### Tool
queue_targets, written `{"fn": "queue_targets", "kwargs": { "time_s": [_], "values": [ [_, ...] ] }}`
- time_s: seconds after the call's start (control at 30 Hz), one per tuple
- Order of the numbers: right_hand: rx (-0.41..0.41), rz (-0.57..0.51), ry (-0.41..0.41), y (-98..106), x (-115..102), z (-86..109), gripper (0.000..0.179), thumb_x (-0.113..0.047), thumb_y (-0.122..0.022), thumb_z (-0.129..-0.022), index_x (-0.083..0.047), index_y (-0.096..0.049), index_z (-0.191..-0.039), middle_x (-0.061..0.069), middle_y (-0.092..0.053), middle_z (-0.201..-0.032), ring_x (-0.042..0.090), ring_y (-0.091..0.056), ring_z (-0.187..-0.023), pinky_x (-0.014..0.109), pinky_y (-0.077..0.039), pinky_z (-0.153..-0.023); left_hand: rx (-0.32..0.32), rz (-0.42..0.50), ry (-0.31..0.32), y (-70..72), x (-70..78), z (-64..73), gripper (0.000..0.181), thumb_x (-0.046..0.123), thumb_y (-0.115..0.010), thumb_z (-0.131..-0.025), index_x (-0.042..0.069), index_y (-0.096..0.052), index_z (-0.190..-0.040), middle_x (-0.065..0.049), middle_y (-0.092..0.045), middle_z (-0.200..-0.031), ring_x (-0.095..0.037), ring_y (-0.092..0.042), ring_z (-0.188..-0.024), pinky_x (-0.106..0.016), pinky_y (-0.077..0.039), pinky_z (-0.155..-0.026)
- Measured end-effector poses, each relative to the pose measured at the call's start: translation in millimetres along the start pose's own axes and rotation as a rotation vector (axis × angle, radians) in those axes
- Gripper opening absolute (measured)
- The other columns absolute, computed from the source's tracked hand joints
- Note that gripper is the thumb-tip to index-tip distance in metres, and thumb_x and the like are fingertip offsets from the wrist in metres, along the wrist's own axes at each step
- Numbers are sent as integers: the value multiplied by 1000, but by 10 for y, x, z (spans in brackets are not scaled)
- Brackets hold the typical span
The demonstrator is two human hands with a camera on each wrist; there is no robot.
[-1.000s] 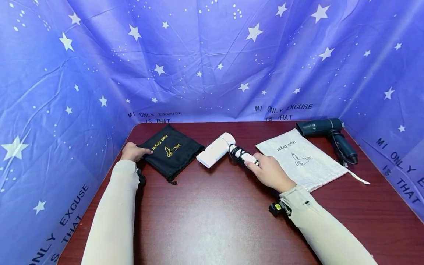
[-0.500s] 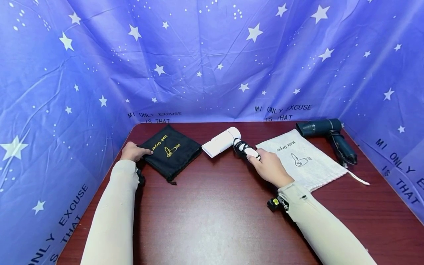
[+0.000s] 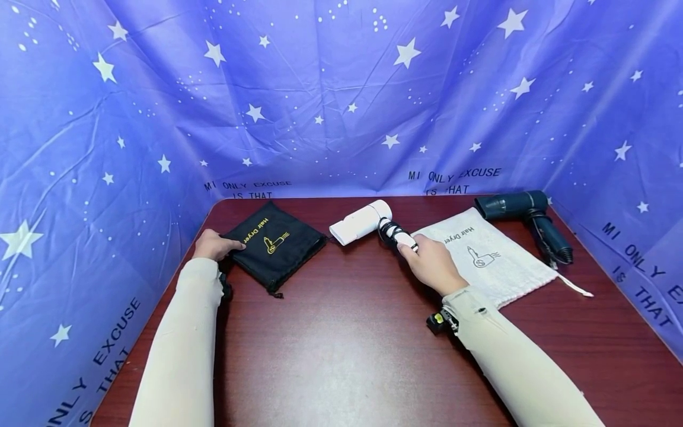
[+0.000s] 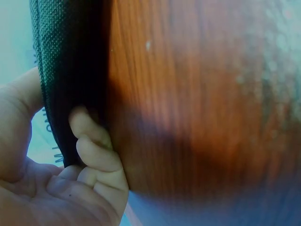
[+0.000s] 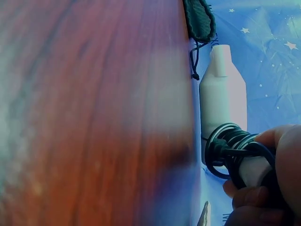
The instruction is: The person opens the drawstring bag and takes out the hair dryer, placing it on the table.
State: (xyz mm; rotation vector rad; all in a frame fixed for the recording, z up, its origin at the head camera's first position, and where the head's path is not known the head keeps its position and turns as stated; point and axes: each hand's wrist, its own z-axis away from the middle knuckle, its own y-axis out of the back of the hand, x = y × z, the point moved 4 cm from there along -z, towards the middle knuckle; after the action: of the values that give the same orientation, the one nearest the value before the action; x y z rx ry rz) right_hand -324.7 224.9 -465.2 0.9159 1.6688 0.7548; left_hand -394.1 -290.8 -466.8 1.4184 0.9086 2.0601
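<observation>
My right hand [image 3: 433, 265] grips the handle of a white hair dryer [image 3: 358, 222], and a black cord [image 5: 230, 146] is coiled round that handle. The dryer's nozzle points left, toward a black drawstring bag [image 3: 299, 237] with yellow "Hair Dryer" print. At the bag's left corner, my left hand [image 3: 212, 244] pinches the cloth, thumb on top; in the left wrist view the fingers [image 4: 96, 153] curl beneath it. Beside my right hand lies a white drawstring bag [image 3: 512, 267] with the same print in dark letters, its near-left part hidden by the hand.
A dark green hair dryer [image 3: 512, 204] lies at the back right, past the white bag, its cord bundled along the handle. Purple star-printed cloth [image 3: 331, 89] hangs round the back and sides of the reddish-brown table [image 3: 331, 338].
My right hand has moved the white hair dryer slightly away and to the right, turning its nozzle a little. My left hand and the black bag stay in place.
</observation>
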Motion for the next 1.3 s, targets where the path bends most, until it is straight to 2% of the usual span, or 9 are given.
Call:
{"fn": "queue_targets", "kwargs": {
  "time_s": [0.3,0.47,0.57,0.67,0.83,0.93,1.03,1.17,1.3],
  "values": [
    [-1,9,-65,-20,2,-59,38,-43,-57,-101,-6,-65,-96,11,-64,-79,33,-60,-73,49,-48,-66,6,-35,-20,5,12,15,43,36,-85,-80,4,-57,-88,0,-54,-64,-17,-56,-63,-29,-48,-58],
    [0,38,-90,-33,-4,-95,40,-45,-56,-100,-7,-62,-88,13,-62,-76,34,-59,-72,48,-46,-64,30,-79,-51,1,16,18,55,39,-84,-79,-5,-60,-102,-13,-58,-90,-27,-55,-83,-34,-49,-69],
    [-2,53,-101,-45,-11,-127,41,-45,-56,-100,-8,-59,-84,14,-61,-75,35,-59,-71,48,-45,-63,26,-90,-54,0,15,26,63,40,-83,-80,-9,-59,-112,-18,-56,-103,-30,-53,-91,-37,-49,-76],
    [-2,54,-113,-52,-13,-164,42,-46,-55,-99,-7,-58,-83,15,-61,-76,37,-60,-72,48,-45,-63,15,-92,-50,2,19,29,58,40,-83,-81,-7,-59,-107,-16,-56,-98,-30,-54,-89,-36,-49,-74],
    [2,52,-145,-53,21,-230,44,-49,-55,-99,-7,-59,-84,17,-62,-78,37,-61,-73,48,-46,-63,-1,-90,-57,2,46,34,48,40,-86,-80,2,-59,-91,-6,-56,-77,-24,-56,-75,-31,-47,-62],
    [-13,55,-162,-58,52,-263,45,-50,-55,-99,-7,-59,-85,17,-63,-80,37,-61,-75,48,-46,-63,-14,-83,-56,-4,66,45,49,39,-86,-80,0,-61,-93,-4,-58,-71,-22,-57,-71,-31,-48,-61],
    [-26,61,-177,-64,77,-293,46,-50,-54,-99,-7,-59,-86,18,-63,-82,37,-62,-77,49,-46,-64,-22,-86,-59,-6,82,56,64,40,-85,-82,-10,-60,-113,-11,-62,-85,-26,-59,-81,-35,-51,-69],
    [-31,73,-182,-74,93,-330,46,-50,-54,-99,-7,-61,-86,18,-65,-83,38,-63,-77,50,-47,-65,-44,-99,-65,-11,92,66,88,41,-82,-84,-16,-45,-139,-27,-58,-120,-37,-56,-105,-47,-53,-91],
    [-36,80,-179,-89,90,-356,48,-50,-55,-99,-5,-63,-86,19,-66,-84,39,-65,-77,52,-48,-65,-63,-112,-71,-14,96,84,92,42,-81,-84,-16,-41,-142,-34,-50,-138,-43,-51,-120,-54,-46,-107]
  ]
}}
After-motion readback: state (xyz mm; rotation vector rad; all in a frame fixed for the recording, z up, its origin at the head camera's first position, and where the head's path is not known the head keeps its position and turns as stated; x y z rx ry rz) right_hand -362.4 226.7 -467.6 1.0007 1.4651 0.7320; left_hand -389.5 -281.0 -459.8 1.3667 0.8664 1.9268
